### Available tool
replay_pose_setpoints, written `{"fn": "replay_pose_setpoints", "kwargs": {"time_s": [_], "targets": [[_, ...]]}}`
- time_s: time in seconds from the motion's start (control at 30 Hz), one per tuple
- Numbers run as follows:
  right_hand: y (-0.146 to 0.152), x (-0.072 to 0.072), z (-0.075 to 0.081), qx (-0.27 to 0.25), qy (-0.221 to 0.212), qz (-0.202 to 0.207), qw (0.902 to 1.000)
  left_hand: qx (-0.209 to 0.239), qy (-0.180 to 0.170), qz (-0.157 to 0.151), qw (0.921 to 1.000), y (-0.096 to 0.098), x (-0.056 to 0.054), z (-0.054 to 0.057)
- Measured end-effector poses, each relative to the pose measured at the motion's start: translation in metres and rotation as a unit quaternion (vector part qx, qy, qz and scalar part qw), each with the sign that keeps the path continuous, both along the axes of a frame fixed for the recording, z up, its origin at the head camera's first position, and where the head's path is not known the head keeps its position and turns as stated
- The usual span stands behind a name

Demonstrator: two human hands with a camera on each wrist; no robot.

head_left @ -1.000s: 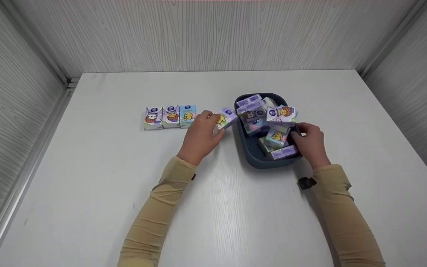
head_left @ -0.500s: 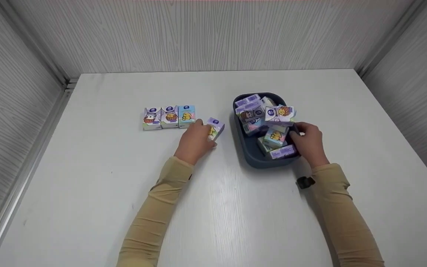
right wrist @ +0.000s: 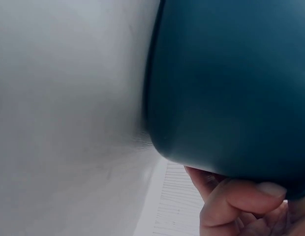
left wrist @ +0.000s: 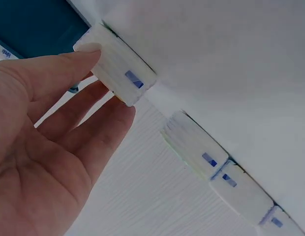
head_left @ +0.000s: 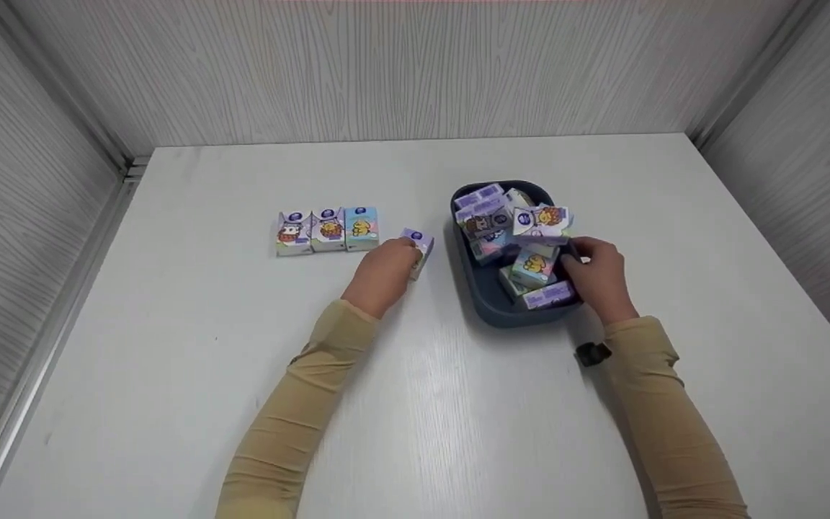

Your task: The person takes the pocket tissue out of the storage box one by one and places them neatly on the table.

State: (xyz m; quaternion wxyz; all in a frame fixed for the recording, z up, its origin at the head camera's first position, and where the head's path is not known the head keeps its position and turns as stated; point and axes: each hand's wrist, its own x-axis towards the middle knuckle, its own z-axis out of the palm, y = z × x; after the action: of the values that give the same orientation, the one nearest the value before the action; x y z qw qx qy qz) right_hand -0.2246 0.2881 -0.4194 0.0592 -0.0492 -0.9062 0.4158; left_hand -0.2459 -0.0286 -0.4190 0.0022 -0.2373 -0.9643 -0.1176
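Observation:
My left hand (head_left: 382,274) pinches a small purple-topped pocket tissue pack (head_left: 421,242) between thumb and fingers. In the left wrist view, the thumb lies on the white side of that tissue pack (left wrist: 124,66), close to the tabletop. Left of the hand, three tissue packs (head_left: 328,231), two purple and white and one light blue, stand side by side in a row. With curled fingers, my right hand (head_left: 597,277) grips the right rim of a dark blue bin (head_left: 501,316). Several more packs (head_left: 541,223) lie jumbled inside it.
Everything stands on a white table (head_left: 415,432) with a grey wood-grain panel (head_left: 415,72) behind it and similar panels at both sides. A small black device (head_left: 593,354) is worn at the right wrist.
My left hand has carried the tissue pack leftward and down from beside the bin, toward the row. It also turned more upright. My right hand keeps its grip on the bin.

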Motion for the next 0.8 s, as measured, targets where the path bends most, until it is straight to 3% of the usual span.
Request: {"fn": "replay_pose_setpoints", "kwargs": {"time_s": [0.2,0.43,0.8], "targets": [[0.0,-0.001,0.003,-0.003,-0.015,-0.005,0.9999,-0.052,0.033,-0.003,0.9981,0.01,-0.003,0.005],[0.001,-0.001,0.001,0.002,-0.005,-0.003,1.0,-0.101,0.026,0.007,0.9945,0.017,-0.011,0.008],[-0.001,0.0,0.0,0.0,-0.011,-0.001,0.9999,-0.107,0.052,0.036,0.9922,0.017,-0.024,0.002]]}}
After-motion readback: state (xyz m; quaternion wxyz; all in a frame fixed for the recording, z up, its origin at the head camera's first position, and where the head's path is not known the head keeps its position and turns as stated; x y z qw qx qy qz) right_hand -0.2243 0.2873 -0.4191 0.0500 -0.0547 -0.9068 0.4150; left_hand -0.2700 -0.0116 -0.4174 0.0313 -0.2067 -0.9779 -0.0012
